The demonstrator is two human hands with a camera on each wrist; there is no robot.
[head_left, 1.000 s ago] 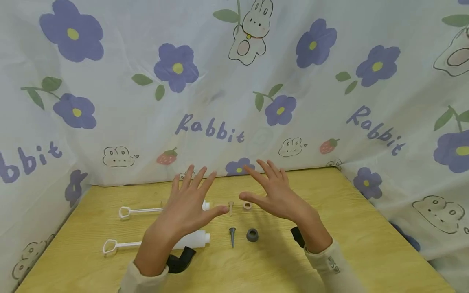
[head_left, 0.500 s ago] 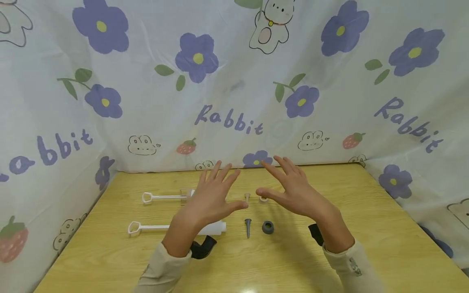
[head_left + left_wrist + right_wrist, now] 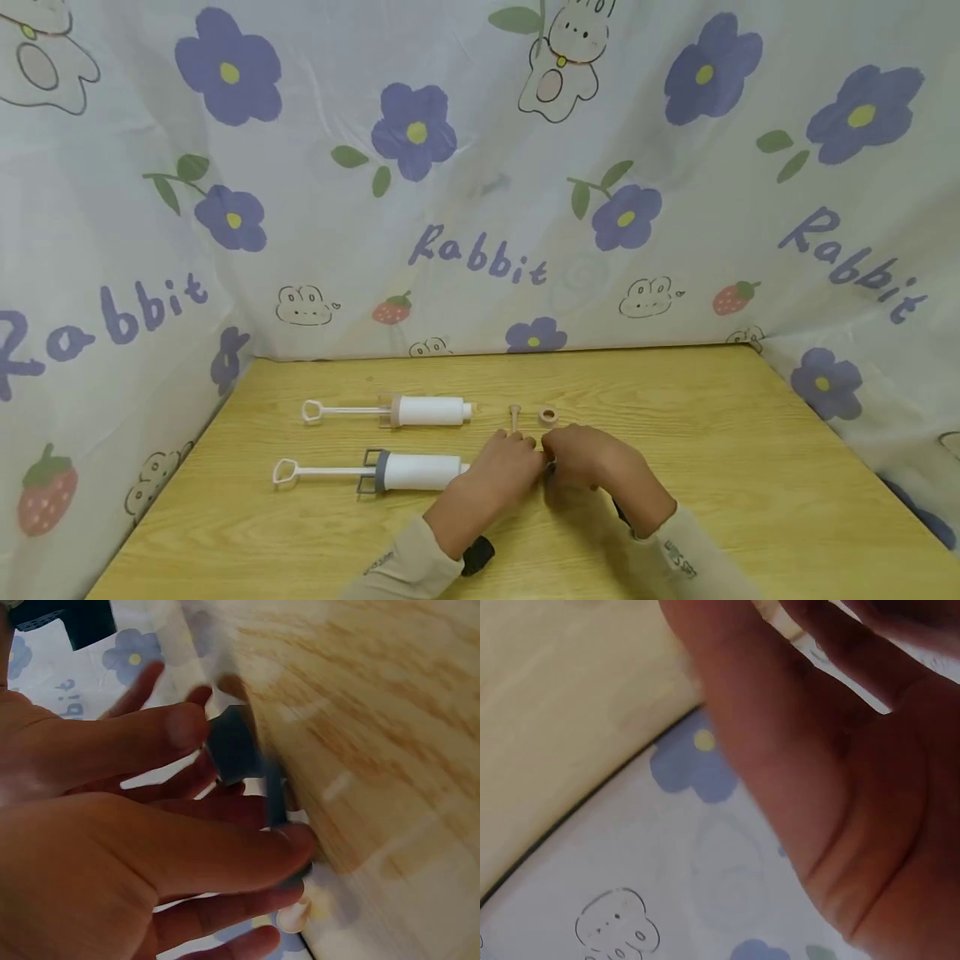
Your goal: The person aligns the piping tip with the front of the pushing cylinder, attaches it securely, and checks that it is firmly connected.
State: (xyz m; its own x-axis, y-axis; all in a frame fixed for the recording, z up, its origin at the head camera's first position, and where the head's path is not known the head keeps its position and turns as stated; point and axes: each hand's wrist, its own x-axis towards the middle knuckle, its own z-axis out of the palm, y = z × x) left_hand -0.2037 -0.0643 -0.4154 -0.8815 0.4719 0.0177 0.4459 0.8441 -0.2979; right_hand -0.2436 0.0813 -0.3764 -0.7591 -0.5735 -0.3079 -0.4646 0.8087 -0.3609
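Dark grey peg and dark grey ring, seen close together at the centre of the left wrist view; whether they touch cannot be told through the blur. The left hand pinches the peg, its thumb covering part of the length; the right hand pinches the ring, of which one face shows. In the head view both parts lie at lower centre, almost wholly hidden by the hands. The right wrist view shows the right hand large at right, its fingertips cut off by the top edge and its grip out of sight. On the tabletop, a tan peg and a tan ring lie just beyond the hands. Two white syringe-like tubes lie left of centre, the upper tube wholly visible, the lower tube with its tip partly behind the left hand. Purple lettering on the patterned cloth reads "Rabbit" at left, centre and right; lettering on the right sleeve is too small to read.
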